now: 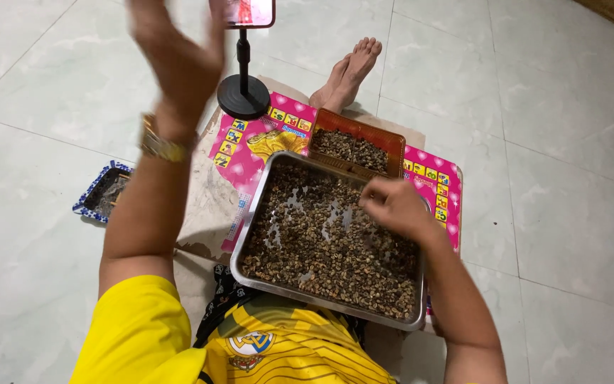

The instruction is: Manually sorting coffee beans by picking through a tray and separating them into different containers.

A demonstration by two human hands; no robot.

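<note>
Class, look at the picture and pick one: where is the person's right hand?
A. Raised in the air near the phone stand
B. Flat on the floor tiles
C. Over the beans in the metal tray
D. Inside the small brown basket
C: the right hand is down over the beans in the metal tray, fingers pinched together, while the left hand is the raised one.

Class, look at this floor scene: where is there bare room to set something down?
Bare tile floor right of the pink mat, and between the blue-rimmed dish and the phone stand. Crowded: the metal tray and brown basket, both full of small brown pieces.
</note>
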